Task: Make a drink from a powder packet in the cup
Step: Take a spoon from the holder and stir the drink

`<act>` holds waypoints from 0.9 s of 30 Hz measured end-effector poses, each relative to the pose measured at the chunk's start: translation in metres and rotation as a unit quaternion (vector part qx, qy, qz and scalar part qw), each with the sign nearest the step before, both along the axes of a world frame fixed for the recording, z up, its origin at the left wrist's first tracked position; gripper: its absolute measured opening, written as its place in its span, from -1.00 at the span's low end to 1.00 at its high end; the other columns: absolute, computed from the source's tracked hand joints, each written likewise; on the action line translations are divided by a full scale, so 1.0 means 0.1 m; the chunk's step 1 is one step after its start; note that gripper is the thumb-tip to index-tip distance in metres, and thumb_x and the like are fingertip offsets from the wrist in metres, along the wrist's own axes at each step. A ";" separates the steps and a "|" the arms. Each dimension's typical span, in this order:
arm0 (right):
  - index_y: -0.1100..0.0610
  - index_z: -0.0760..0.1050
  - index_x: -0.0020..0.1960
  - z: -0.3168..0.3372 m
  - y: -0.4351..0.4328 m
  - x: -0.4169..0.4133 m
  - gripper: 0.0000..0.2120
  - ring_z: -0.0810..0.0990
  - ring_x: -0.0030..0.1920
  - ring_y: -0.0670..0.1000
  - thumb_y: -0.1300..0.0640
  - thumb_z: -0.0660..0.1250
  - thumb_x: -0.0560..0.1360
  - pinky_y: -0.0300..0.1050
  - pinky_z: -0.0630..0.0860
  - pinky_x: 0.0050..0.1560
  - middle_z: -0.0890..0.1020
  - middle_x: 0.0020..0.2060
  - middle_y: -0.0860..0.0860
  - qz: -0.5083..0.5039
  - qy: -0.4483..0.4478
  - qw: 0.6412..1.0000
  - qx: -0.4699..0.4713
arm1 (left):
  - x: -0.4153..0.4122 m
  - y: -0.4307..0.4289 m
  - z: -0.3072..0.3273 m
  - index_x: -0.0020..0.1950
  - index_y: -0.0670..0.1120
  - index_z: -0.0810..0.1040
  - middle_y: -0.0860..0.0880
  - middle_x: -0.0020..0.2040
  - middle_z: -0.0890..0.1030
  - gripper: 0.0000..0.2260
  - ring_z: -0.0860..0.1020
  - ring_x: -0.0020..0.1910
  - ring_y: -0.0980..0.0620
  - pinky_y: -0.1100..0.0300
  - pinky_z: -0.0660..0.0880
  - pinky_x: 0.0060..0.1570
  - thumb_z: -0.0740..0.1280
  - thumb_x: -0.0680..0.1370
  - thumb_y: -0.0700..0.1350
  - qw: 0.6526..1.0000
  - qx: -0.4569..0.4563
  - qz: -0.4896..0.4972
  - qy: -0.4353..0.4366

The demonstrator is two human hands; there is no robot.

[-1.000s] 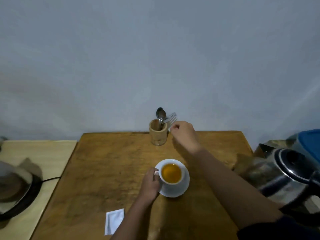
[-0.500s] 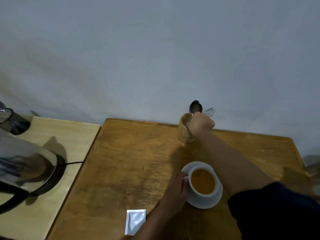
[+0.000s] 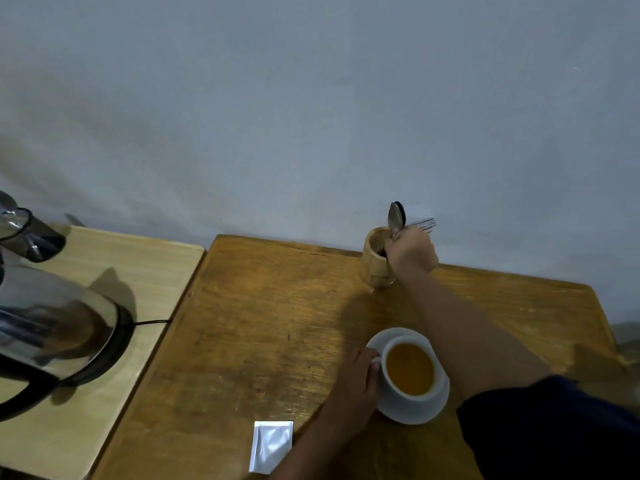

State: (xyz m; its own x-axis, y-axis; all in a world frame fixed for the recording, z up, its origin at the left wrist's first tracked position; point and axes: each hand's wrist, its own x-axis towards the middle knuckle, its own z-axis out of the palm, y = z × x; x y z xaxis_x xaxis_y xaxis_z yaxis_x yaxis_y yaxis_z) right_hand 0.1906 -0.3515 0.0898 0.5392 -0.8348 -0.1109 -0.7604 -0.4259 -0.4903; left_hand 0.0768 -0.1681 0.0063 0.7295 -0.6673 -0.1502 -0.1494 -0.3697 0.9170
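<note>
Head view: right hand [image 3: 410,251] clasps spoon [image 3: 396,220], hiding its handle; left hand [image 3: 360,379] grips cup [image 3: 410,375].

- dim, flat indoor light, cool grey cast on the wall [image 3: 311,116]; no hard highlights on it
- landmark: wooden table [image 3: 263,341]. soft-edged shadow of the right forearm falls on it left of the arm, so light comes from the right side
- kettle [image 3: 52,327], left of the table, shows smeared reflections and mild glare on its steel body; throws a pointed shadow toward the wall
- wide-angle bend: table edges splay outward, kettle stretched at the left frame edge
- overall soft, compression mush; spoon [image 3: 396,218] and fork [image 3: 424,224] at the table's far edge slightly blurred
- white packet [image 3: 272,446] at the table's near edge shows a faint sheen
</note>
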 end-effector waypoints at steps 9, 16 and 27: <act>0.15 0.64 -0.11 0.18 0.09 -0.21 -0.78 0.49 -0.32 0.05 0.04 0.30 0.52 -0.23 0.34 -0.35 0.68 -0.23 0.10 0.006 -0.147 0.989 0.012 | -0.01 0.01 0.06 0.00 0.06 0.43 0.00 0.01 0.48 -0.85 0.44 -0.02 0.21 0.51 0.32 -0.08 0.07 0.61 -0.08 1.000 0.002 0.002 -0.022; 0.14 0.54 0.02 0.67 -0.02 -0.44 -0.81 0.51 0.04 0.06 0.06 0.22 0.56 0.02 0.47 0.05 0.60 -0.01 0.07 0.136 -0.268 0.952 -0.057 | -0.03 -0.03 0.12 0.05 -0.01 0.45 0.00 0.01 0.47 -0.84 0.43 -0.06 0.25 0.51 0.31 -0.13 0.08 0.61 -0.10 0.999 0.013 0.020 -0.026; 0.10 0.57 -0.06 0.94 -0.23 -1.52 -0.88 0.49 -0.20 0.02 0.11 0.26 0.53 -0.06 0.44 -0.14 0.53 -0.27 -0.01 0.406 0.075 0.909 0.051 | -0.08 -0.08 0.14 0.07 -0.14 0.46 -0.14 0.05 0.50 -0.77 0.46 0.01 -0.03 0.16 0.35 -0.03 0.05 0.62 -0.09 0.998 0.048 0.045 0.000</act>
